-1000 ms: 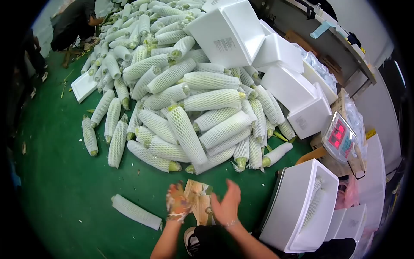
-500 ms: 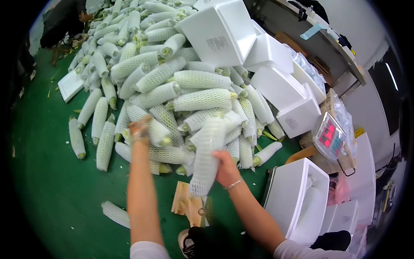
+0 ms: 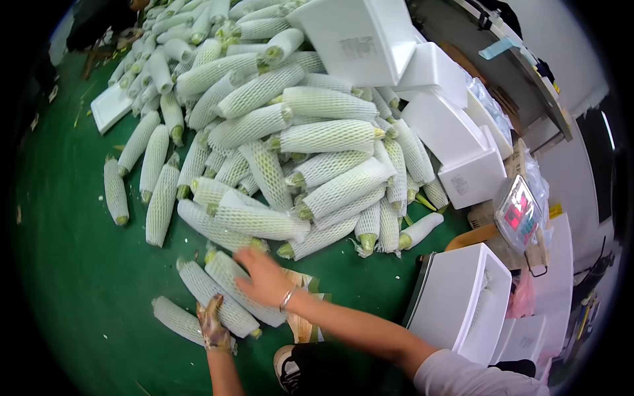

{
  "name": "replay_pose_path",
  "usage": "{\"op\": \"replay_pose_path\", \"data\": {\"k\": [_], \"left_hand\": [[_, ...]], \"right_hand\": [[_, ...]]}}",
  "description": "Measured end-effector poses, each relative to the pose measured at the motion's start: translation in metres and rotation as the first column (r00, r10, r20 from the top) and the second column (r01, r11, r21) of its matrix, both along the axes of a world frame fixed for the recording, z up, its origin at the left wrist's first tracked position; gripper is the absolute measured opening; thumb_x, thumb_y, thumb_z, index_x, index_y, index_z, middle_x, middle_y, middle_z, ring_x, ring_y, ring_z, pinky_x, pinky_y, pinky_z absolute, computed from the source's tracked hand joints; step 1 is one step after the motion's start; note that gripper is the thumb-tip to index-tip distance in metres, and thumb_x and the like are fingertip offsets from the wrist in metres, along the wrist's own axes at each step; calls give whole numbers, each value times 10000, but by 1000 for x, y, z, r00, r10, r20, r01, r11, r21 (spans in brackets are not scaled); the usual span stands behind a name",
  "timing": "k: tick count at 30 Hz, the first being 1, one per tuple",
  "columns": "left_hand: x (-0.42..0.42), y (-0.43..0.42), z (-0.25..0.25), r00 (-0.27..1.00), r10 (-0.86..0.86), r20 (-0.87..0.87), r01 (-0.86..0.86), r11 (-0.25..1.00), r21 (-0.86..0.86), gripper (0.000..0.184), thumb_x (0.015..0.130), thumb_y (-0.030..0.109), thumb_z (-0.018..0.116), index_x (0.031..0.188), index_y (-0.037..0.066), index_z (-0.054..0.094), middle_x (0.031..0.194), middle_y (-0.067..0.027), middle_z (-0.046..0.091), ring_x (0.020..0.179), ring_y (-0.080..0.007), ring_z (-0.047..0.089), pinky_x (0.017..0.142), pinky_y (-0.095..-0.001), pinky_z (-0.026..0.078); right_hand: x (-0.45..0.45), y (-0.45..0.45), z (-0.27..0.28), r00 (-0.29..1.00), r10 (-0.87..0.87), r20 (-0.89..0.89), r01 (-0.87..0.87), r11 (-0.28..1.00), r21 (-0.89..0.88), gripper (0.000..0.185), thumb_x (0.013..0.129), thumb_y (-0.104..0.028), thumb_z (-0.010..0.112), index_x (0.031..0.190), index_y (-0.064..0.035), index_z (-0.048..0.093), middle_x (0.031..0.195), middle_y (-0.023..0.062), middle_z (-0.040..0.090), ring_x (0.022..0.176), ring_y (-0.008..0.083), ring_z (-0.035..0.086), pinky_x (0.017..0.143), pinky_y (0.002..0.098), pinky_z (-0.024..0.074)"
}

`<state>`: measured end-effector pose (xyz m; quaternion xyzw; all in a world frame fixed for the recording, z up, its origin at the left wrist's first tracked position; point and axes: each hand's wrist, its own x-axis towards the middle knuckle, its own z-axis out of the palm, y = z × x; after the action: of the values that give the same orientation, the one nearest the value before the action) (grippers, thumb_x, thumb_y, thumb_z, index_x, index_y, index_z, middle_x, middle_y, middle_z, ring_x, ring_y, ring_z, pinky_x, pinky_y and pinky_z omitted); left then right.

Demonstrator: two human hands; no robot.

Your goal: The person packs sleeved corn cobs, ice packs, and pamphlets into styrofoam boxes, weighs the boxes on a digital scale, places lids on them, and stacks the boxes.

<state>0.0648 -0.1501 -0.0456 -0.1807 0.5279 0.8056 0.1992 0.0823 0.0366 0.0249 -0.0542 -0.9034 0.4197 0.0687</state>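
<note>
Two long pale-green vegetables in white foam net sleeves lie side by side on the green floor in front of me. My left hand, dark-stained or covered, has its fingers curled against the lower side of the left netted vegetable. My right hand, slightly blurred, reaches across the upper side of the right netted vegetable, its fingers apart. A third sleeved vegetable lies just left of my left hand. Beyond my hands rises a large heap of sleeved vegetables.
White foam boxes are stacked right of the heap. An opened foam box stands near my right arm, below a scale with a red display. A wooden piece lies by my shoe. A white lid lies far left.
The sleeved vegetable my right hand held up is now down on the floor, beside another one. My left hand has come back from the heap toward me. The view has shifted slightly.
</note>
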Motion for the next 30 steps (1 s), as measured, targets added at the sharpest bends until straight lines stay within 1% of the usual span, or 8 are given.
{"op": "replay_pose_path", "data": {"k": [4,11,15,18,19,22,27,30], "left_hand": [[-12,14,18,996,-83,-20,78,980,-181,458,684,127,676,1077,-27,500,896,-111,604,745,-223,583,700,-339,502],[10,-6,40,975,-84,205,92,995,-29,279,704,159,641,921,-6,577,819,-108,611,727,-238,590,664,-355,510],[16,-3,-17,949,-156,275,48,931,363,277,713,190,618,932,23,587,873,-98,603,854,-240,576,796,-390,482],[39,-2,28,863,-267,-429,288,957,-16,346,781,279,586,1053,67,563,1047,-87,552,992,-248,511,942,-409,397],[26,16,73,954,-265,138,195,901,387,381,775,292,583,1082,71,536,1089,-92,542,1018,-267,502,947,-427,391],[29,44,138,904,-417,-92,426,874,232,272,761,221,569,973,52,551,1074,-124,552,1022,-274,514,930,-407,408],[169,203,296,80,-937,-341,996,58,73,268,871,209,522,1062,23,548,1055,-106,581,955,-205,550,854,-348,451],[261,270,295,-120,-940,-318,993,-114,-39,288,899,213,518,1107,15,542,1056,-98,590,936,-170,562,819,-312,464]], "right_hand": [[-61,53,-2,965,-263,12,210,796,568,628,633,-162,669,1181,5,411,1073,205,502,996,358,490,831,413,412],[-25,73,77,919,-129,374,171,982,-82,631,623,-333,705,1128,-19,498,985,197,606,875,313,596,790,369,465],[7,34,-14,860,214,464,187,713,-676,664,611,-366,715,1148,-14,545,1064,161,605,952,254,584,846,332,445],[31,16,25,915,-1,403,282,716,-638,605,681,-272,689,1181,13,503,1140,144,578,1031,217,543,887,321,421],[48,17,45,946,-70,317,281,665,-692,604,698,-248,683,1201,17,479,1135,146,579,1031,215,542,894,324,418],[132,24,142,857,-505,104,441,615,-654,676,704,-246,737,1236,27,421,1108,144,582,1034,217,536,909,321,413],[341,65,269,375,-885,276,804,162,-573,351,774,-153,623,1062,37,559,968,162,634,798,209,644,741,335,536],[435,112,251,245,-947,210,632,-8,-775,287,789,-200,596,985,11,609,882,102,644,759,186,631,699,322,518]]}}
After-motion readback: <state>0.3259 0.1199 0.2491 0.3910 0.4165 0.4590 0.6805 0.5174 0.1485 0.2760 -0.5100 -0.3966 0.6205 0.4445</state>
